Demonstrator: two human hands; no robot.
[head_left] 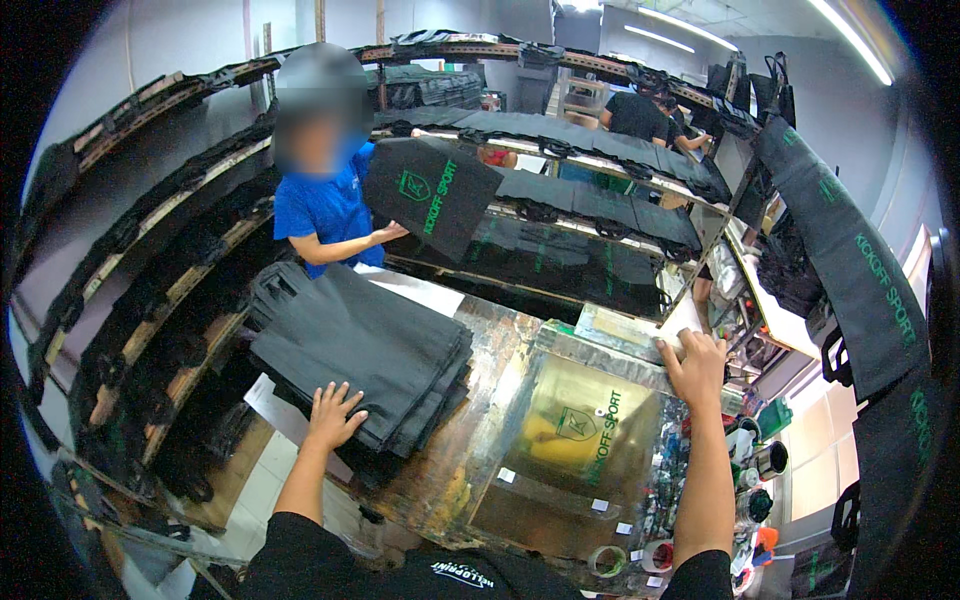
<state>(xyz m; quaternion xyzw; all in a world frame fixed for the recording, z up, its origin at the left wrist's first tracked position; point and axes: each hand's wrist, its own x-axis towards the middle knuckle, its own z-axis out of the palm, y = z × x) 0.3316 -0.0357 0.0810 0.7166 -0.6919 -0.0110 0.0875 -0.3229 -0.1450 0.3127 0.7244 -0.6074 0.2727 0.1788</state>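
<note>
Spread fingers of my left hand lie flat on the near edge of a thick stack of black fabric bags. My right hand is closed over the far right corner of a screen printing frame, its fingertips partly hidden. The frame lies on the worktable and bears a green emblem and lettering on a yellowish mesh. Beside my right hand, a pale flat block rests along the frame's far edge. Across the table, a person in a blue shirt holds up a black bag with a green print.
Racks with black bags curve along the left and behind the table. Printed bags hang at the right. Paint-smeared cups and tins crowd the right side. Another person in black works at the back.
</note>
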